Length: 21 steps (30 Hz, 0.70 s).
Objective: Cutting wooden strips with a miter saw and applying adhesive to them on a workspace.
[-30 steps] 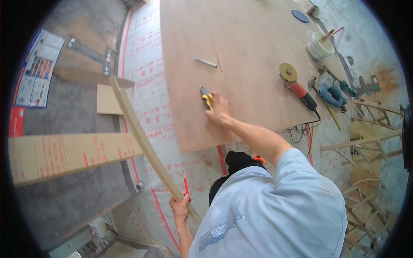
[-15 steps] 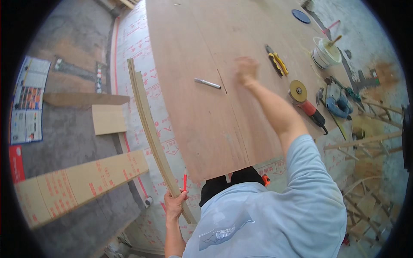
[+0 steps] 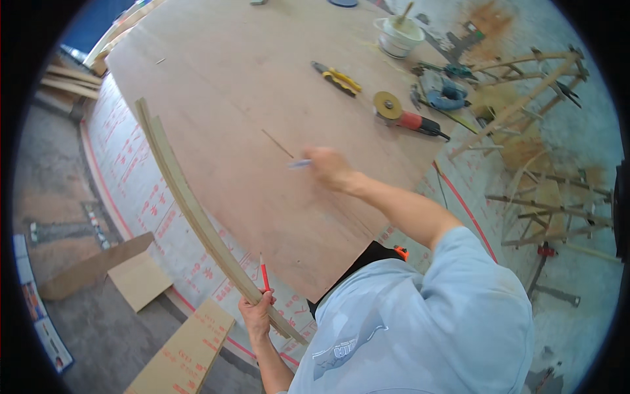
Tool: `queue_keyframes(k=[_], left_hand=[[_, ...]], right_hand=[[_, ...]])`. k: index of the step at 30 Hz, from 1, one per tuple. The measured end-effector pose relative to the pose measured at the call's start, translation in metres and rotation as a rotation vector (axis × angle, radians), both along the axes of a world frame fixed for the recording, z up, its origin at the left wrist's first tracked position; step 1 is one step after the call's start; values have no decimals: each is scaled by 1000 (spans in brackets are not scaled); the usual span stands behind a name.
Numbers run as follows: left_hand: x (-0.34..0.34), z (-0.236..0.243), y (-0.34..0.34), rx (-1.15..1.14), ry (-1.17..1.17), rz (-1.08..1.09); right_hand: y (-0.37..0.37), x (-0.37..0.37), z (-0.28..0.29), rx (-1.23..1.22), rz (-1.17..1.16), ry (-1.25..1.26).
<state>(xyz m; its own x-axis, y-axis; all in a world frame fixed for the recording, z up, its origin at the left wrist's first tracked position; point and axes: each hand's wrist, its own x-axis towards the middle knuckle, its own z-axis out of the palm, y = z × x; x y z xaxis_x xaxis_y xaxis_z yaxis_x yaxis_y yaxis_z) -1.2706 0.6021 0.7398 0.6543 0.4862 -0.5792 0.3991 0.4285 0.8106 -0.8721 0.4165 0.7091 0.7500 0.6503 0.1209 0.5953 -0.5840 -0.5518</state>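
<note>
My left hand (image 3: 256,314) is closed round long narrow wooden strips (image 3: 197,223), which slant up beside the table's left edge. The same hand keeps a red pencil (image 3: 264,273) upright against them, tip upward. Above the plywood tabletop (image 3: 216,151), my right hand (image 3: 328,169) is blurred by motion, its fingers closed on a silver marker pen (image 3: 300,163). Just beyond the pen, a thin dark slot (image 3: 277,143) runs in the board. An angle grinder (image 3: 410,120) with a yellowish disc and yellow-black pliers (image 3: 336,79) lie farther right on the board.
A white bucket (image 3: 400,38) with a stick in it stands at the far right, near a blue power tool (image 3: 443,92). Wooden sawhorses (image 3: 525,98) stand to the right. On the left, board offcuts (image 3: 140,280) and a printed plank (image 3: 184,351) lie low by the floor.
My right hand has come back toward me and taken up the marker pen from the board. My view has turned, and the left hand still grips the strips and pencil.
</note>
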Motion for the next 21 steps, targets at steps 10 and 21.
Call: queue_keyframes(k=[10,21], left_hand=[[44,18,-55,-12,-18,46],[141,55,-239,123,71,76]], right_hand=[[-301,152,36,-442,-179,-336],[-366,209,20,-244,496,-29]])
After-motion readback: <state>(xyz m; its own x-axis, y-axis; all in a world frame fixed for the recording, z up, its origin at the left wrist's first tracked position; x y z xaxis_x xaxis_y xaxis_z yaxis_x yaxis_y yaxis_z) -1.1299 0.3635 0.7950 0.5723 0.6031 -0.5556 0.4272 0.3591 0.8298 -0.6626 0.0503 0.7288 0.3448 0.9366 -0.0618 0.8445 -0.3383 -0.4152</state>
